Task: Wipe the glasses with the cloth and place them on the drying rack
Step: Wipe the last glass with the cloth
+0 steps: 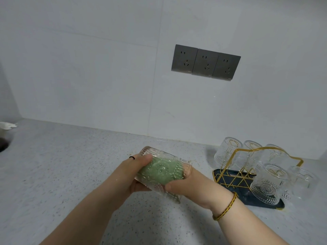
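Note:
A clear patterned glass [160, 156] lies on its side in the air above the speckled counter [62, 165]. My left hand [132, 172] grips its base end, thumb over the top. A green cloth [159, 171] fills the inside of the glass. My right hand [187, 186] holds the cloth at the glass mouth, fingers partly inside. At the right stands the gold wire drying rack [237, 167] on a dark blue tray [219, 175]. Several clear glasses hang upside down on it, such as one at the front [267, 184] and one at the back [227, 151].
A tiled wall with three grey sockets [205, 62] rises behind the counter. At the far left edge lie a white object [8, 125] and a dark round shape [3, 144]. The counter's front edge curves below my forearms.

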Tool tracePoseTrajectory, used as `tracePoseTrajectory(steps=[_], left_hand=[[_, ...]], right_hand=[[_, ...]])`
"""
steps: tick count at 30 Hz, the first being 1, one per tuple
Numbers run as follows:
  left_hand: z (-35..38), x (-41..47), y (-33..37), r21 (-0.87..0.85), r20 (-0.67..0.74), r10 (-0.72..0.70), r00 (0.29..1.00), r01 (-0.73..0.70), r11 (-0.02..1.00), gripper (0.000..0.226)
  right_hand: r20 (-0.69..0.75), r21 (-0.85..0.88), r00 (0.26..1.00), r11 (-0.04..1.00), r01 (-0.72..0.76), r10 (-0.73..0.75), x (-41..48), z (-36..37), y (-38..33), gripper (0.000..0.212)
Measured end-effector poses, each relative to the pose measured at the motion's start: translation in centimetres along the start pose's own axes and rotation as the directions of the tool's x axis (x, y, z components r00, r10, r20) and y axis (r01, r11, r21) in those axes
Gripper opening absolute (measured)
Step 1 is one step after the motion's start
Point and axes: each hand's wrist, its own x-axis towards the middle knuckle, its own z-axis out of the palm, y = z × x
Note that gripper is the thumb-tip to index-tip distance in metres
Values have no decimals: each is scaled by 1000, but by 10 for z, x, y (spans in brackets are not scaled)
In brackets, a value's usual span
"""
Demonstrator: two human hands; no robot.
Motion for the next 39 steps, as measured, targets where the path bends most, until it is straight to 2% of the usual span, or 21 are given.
tracePoseTrajectory(steps=[3,4,7,9,11,12,13,15,16,18,20,22,23,25,27,29,30,32,33,36,39], left_hand=[[4,-2,2,10,-10,-31,999,31,999,59],[5,-4,3,4,-10,-19,1000,19,1000,57],[6,-5,4,-55,9,-22,1000,22,998,43],[6,-3,0,-87,15,-77,997,78,993,45],[6,-3,-4,-89,46,-129,991,133,987,59],[5,-3,-6,-86,62,-133,989,138,987,63],[5,-3,-8,-76,77,-109,991,115,990,64],[2,-3,-11,-36,90,-9,996,12,999,69],[1,-2,-11,-19,71,35,997,-33,999,73],[0,-1,-11,-19,31,102,994,-102,995,69],[1,-2,-10,-36,22,112,993,-111,993,57],[3,-3,-12,-65,30,46,998,-44,997,46],[3,-4,-14,-91,39,-6,999,10,996,45],[2,-6,-18,-111,70,-96,993,104,988,51],[3,-8,-19,-82,79,-127,989,133,988,53],[2,-9,-19,-12,69,-70,995,71,997,56],[1,-8,-19,60,67,-13,998,9,998,61],[0,-8,-15,200,48,91,995,-98,975,68],[-1,-8,-14,222,38,121,992,-126,967,68],[-2,-7,-16,258,-2,119,993,-114,959,67],[-8,-4,-26,388,-2,35,999,-31,921,65]], right_hand=[[46,272,998,962,21,-35,-2,-3,3,53],[69,274,997,962,16,-37,-4,-1,1,54],[92,-109,993,990,85,-75,-14,4,-10,44],[139,-378,980,907,186,-143,-15,5,-15,47],[110,-492,985,854,170,-132,-13,5,-13,39],[76,-440,990,887,142,-121,-11,4,-11,29],[41,-289,994,951,107,-99,-11,3,-8,18],[52,157,998,987,37,-45,-9,-5,1,51],[70,412,997,910,-43,16,-7,-8,6,72],[80,616,995,781,-100,64,-2,-9,15,96],[93,540,995,837,-86,42,-2,-4,12,91],[20,133,999,990,38,-41,-8,1,7,46],[51,-94,996,993,78,-73,-11,2,4,29],[82,-274,995,959,75,-55,-13,0,2,38],[139,-238,989,969,73,-40,-14,-4,2,37],[178,24,982,998,59,-63,-11,-6,7,34],[169,207,983,978,40,-76,-9,-8,12,43],[196,534,981,839,-103,-4,-7,-9,12,58],[199,598,980,788,-146,31,-7,-9,14,57],[78,558,980,806,-196,184,-6,-5,8,36],[-73,352,967,914,-202,242,-7,-7,4,20]])
